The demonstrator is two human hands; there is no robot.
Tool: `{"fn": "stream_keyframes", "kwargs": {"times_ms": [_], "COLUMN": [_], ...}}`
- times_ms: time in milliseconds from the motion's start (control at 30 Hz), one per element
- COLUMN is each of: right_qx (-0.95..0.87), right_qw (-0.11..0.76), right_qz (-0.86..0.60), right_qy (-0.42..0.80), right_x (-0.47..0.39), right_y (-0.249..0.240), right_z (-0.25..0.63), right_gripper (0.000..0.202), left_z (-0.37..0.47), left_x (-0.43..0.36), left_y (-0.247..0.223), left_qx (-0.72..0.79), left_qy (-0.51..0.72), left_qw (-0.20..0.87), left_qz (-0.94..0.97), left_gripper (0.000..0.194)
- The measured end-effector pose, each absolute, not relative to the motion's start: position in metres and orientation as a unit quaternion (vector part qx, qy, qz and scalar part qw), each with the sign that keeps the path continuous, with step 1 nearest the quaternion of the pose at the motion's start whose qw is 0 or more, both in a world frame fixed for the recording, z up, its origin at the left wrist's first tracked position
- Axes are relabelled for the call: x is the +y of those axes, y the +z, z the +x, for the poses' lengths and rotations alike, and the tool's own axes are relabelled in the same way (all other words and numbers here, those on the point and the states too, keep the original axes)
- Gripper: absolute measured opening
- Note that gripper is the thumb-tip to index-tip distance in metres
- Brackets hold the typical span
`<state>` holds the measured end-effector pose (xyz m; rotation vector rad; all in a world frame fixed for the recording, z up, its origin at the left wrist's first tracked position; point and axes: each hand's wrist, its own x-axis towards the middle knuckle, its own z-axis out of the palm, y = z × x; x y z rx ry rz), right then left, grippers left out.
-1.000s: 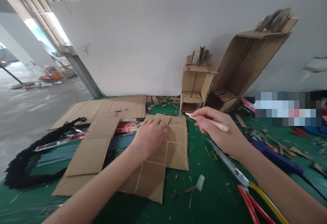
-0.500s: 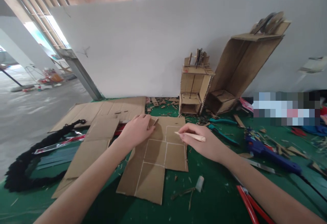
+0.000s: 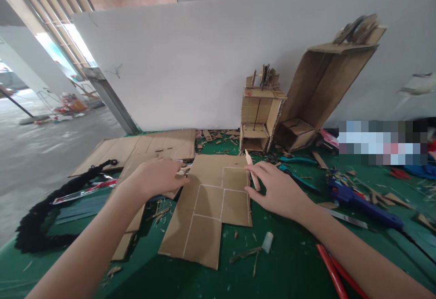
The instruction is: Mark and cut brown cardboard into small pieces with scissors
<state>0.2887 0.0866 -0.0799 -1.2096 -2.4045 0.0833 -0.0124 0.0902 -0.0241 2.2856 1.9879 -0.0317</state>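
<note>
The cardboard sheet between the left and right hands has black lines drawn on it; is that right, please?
Not quite: the lines drawn on the cardboard sheet are white, not black, as the head view shows; it does lie between the left hand and right hand.

Between the left hand (image 3: 157, 178) and right hand (image 3: 277, 189), the cardboard (image 3: 208, 201) is tan with white lines (image 3: 207, 217), the pen (image 3: 254, 180) at the right hand pale cream, and the tabletop (image 3: 289, 258) green.
</note>
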Motion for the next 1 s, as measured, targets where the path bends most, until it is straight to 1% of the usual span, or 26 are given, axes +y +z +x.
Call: {"fn": "stream_keyframes", "kwargs": {"times_ms": [67,133,233,367,433,500,567,667,733,767,833,933,1000], "right_qx": [-0.865,-0.852,-0.828,-0.809,-0.812,-0.816,-0.818,-0.828,-0.842,-0.849,-0.861,-0.871,-0.873], "right_qw": [0.226,0.24,0.273,0.301,0.291,0.278,0.283,0.32,0.337,0.34,0.333,0.317,0.311], "right_qz": [-0.448,-0.462,-0.478,-0.492,-0.495,-0.498,-0.495,-0.453,-0.414,-0.398,-0.378,-0.372,-0.373], "right_qy": [0.029,0.057,0.108,0.118,0.103,0.087,0.081,0.082,0.078,0.075,0.066,0.053,0.045], "right_x": [0.087,0.086,0.083,0.083,0.086,0.088,0.088,0.085,0.081,0.078,0.075,0.071,0.07], "right_y": [-0.077,-0.071,-0.059,-0.053,-0.056,-0.059,-0.06,-0.058,-0.056,-0.055,-0.055,-0.057,-0.058], "right_z": [0.29,0.292,0.296,0.305,0.309,0.313,0.316,0.316,0.314,0.312,0.309,0.305,0.303], "right_gripper": [0.022,0.017,0.015,0.022,0.029,0.032,0.031,0.023,0.019,0.018,0.019,0.022,0.024], "left_z": [-0.002,0.02,0.069,0.131,0.144,0.144,0.133,0.105,0.087,0.08,0.071,0.072,0.076], "left_x": [0.087,0.079,0.053,0.011,0.001,0.003,0.017,0.05,0.069,0.076,0.082,0.079,0.075], "left_y": [-0.022,-0.021,-0.032,-0.063,-0.073,-0.073,-0.066,-0.053,-0.048,-0.046,-0.044,-0.043,-0.042], "left_qx": [0.646,0.615,0.496,0.397,0.376,0.39,0.441,0.517,0.52,0.513,0.503,0.499,0.503], "left_qy": [-0.033,-0.021,0.0,0.044,0.043,0.056,0.12,0.313,0.412,0.44,0.455,0.432,0.422], "left_qw": [0.013,-0.02,0.004,0.018,0.026,0.067,0.149,0.312,0.415,0.438,0.467,0.48,0.468], "left_qz": [0.763,0.788,0.868,0.916,0.925,0.916,0.877,0.733,0.623,0.592,0.567,0.578,0.591], "left_gripper": [0.04,0.039,0.031,0.029,0.02,0.012,0.009,0.012,0.018,0.021,0.025,0.026,0.025]}}
